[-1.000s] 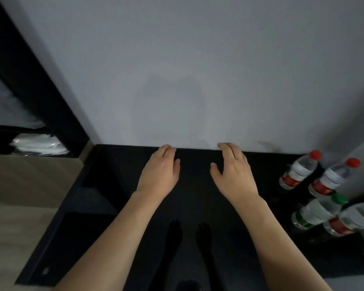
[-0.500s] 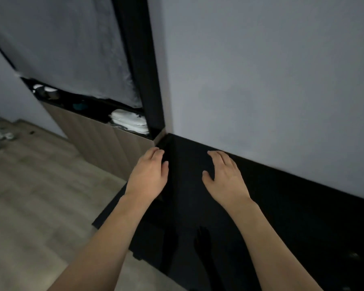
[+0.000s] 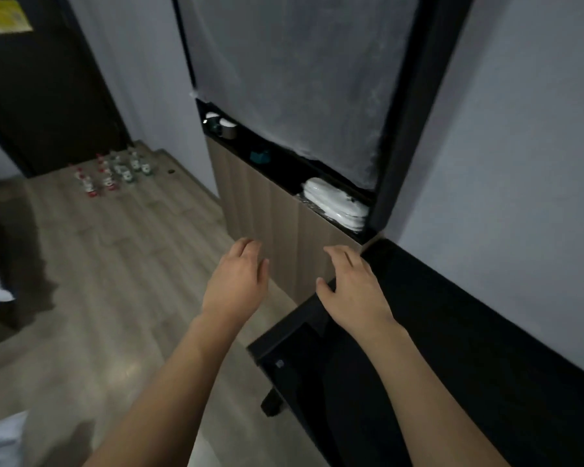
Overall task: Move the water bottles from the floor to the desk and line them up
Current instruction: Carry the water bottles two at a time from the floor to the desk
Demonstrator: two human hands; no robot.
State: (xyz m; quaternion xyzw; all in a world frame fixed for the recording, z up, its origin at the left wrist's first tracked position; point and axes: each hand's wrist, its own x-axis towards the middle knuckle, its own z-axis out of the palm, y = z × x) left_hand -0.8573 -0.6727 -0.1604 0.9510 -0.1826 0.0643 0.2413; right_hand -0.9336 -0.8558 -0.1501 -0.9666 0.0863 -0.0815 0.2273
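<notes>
Several water bottles (image 3: 113, 173) with red and green caps stand grouped on the wooden floor far off at the upper left, near a dark door. The black desk (image 3: 486, 348) runs along the wall at the right. My left hand (image 3: 238, 281) hovers over the floor with relaxed fingers, holding nothing. My right hand (image 3: 353, 286) hangs above the desk's left corner, fingers loosely spread and empty. Both hands are far from the bottles.
A wood-fronted cabinet (image 3: 270, 210) stands beyond the desk, with a dark shelf holding folded white cloth (image 3: 334, 203) and small items. A grey curtain (image 3: 290, 72) hangs above it. A dark door (image 3: 41, 89) is at the upper left, white bedding at the left edge.
The view has swung left, away from the desk and its bottles at the right, bringing the floor and the far bottles into sight. Both hands stay empty and outstretched.
</notes>
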